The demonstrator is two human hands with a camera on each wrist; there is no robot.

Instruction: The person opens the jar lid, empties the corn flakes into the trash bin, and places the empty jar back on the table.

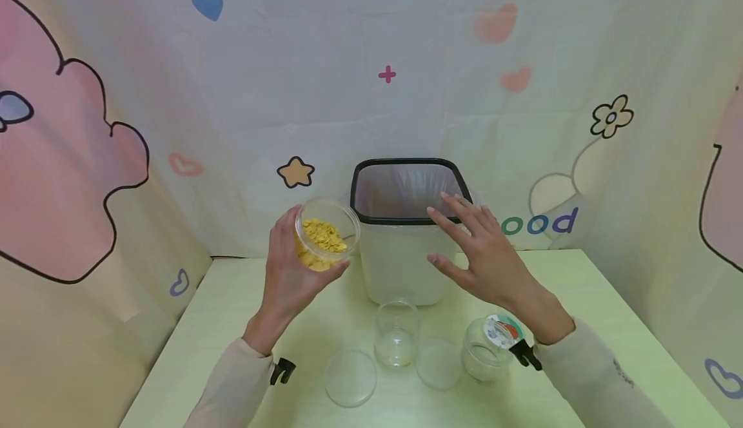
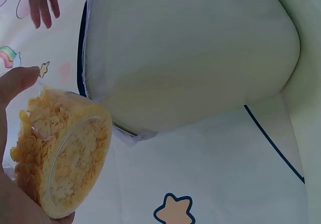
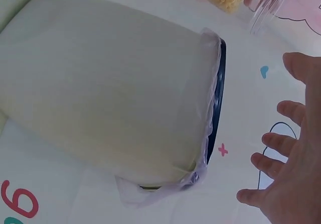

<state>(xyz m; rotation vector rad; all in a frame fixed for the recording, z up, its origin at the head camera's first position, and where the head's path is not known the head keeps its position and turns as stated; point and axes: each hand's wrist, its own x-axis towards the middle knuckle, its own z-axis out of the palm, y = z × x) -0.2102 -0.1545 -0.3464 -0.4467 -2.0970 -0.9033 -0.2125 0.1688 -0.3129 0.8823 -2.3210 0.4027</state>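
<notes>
My left hand (image 1: 290, 273) grips a clear plastic jar (image 1: 328, 229) partly filled with yellow flakes (image 1: 322, 236). The jar is lifted above the table and tilted, its open mouth turned toward the head camera. In the left wrist view, flakes (image 2: 75, 153) show through the jar's bottom and side. My right hand (image 1: 484, 257) holds nothing; its fingers are spread in the air over the right front of the bin. Between the hands stands a pale bin (image 1: 406, 260) with a black rim and a thin bag lining it.
On the table (image 1: 191, 357) in front of the bin stands a clear empty jar (image 1: 397, 338). Two clear round lids (image 1: 351, 378) lie near it. Another clear jar (image 1: 484, 354) with a colourful label is below my right wrist. A printed curtain (image 1: 261, 93) hangs behind.
</notes>
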